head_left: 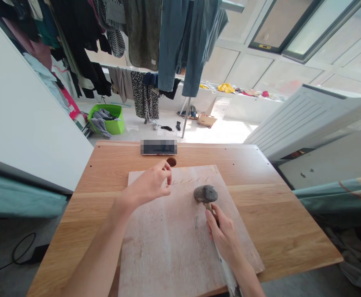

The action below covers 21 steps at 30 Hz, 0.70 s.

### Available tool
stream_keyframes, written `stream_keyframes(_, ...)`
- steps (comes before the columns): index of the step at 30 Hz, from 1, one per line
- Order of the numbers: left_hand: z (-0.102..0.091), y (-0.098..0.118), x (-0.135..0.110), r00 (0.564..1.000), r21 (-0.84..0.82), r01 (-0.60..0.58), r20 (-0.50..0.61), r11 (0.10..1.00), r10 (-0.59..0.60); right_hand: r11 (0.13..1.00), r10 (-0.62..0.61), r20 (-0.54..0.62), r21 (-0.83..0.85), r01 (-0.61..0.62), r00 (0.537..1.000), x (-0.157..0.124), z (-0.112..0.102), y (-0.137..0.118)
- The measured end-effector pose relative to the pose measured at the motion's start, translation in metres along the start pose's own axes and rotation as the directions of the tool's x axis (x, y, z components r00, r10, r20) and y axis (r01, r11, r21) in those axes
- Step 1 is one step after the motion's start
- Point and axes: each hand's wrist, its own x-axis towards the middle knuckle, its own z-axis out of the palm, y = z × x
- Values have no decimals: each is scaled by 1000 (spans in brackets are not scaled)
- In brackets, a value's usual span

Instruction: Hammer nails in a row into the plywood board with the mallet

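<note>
A pale plywood board [174, 239] lies on a wooden table [267, 206]. My left hand [151, 185] hovers over the board's far left part with its fingertips pinched together near a row of small nails [188, 180] standing in the board; what it pinches is too small to make out. My right hand [225, 235] is closed round the wooden handle of a mallet whose dark round head [205, 193] rests on the board. A loose nail [195, 221] lies on the board just left of my right hand.
A round hole [171, 162] and a blurred flat object [158, 147] are at the table's far edge. Beyond stand a green basket of clothes [108, 119], hanging laundry [143, 37], and a white slatted panel [307, 119] at the right.
</note>
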Motion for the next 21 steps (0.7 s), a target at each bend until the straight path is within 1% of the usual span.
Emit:
stream_keyframes(2,-5,-5,-1,995,22,100,-5,995,-100,1000,6,0,4,-6,1000,0,0,0)
stream_keyframes(4,-6,-9,-1,981,48,195,14,980,-195,1000,9,-1,-5,-9,1000,-1,-1,-1)
stream_keyframes(6,-4,-12,-1,973,67,229,13,971,-230,999,-1,-11,-37,1,1000,-2,-2,-4)
stream_keyframes(10,2,-17,2,981,82,195,-7,977,-195,995,-22,-17,-99,20,1000,-2,-3,-9)
stream_keyframes(17,7,-22,4,989,86,149,-27,985,-147,995,4,-10,-99,-5,1000,-2,-3,-8)
stream_keyframes(21,9,-24,6,990,107,141,-14,984,-141,994,-10,-16,-109,8,1000,-3,-3,-6)
